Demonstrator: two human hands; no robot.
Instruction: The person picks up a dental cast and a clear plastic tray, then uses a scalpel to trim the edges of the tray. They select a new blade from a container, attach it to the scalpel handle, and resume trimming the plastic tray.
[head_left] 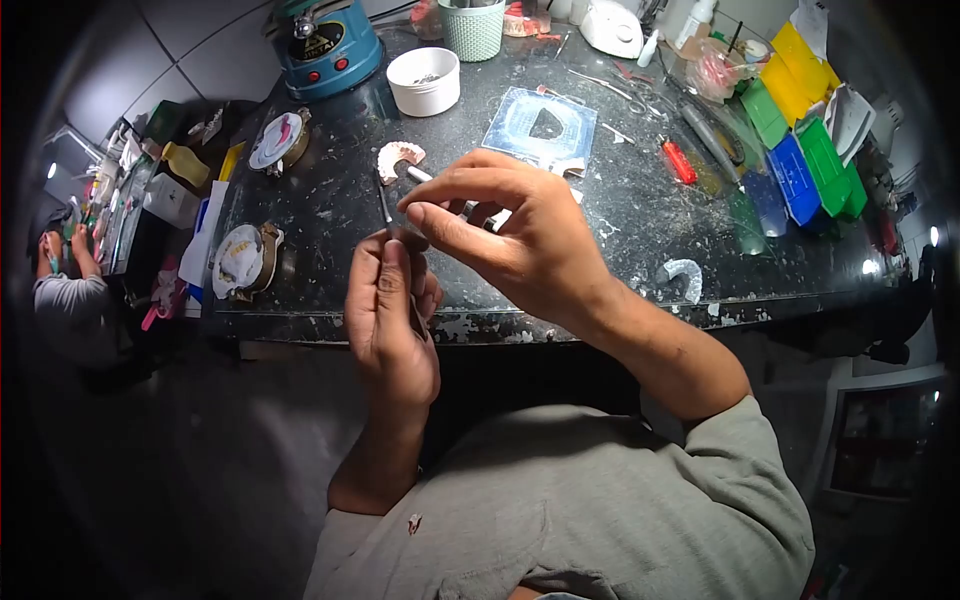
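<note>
L hand (385, 310) upright, grip clenched on thin dk metal rod-like tool (386, 208); R hand (530, 220) arched just beside, can't tell its grip.

The label (312, 42) on the blue machine (350, 66), at the worktop's (335, 190) far left corner, read "INTAI", its first letter unclear.

Room lies between right hand (535, 215) and grey arch (690, 273); dental cast (391, 155) — forward-left — obstructs.
</note>
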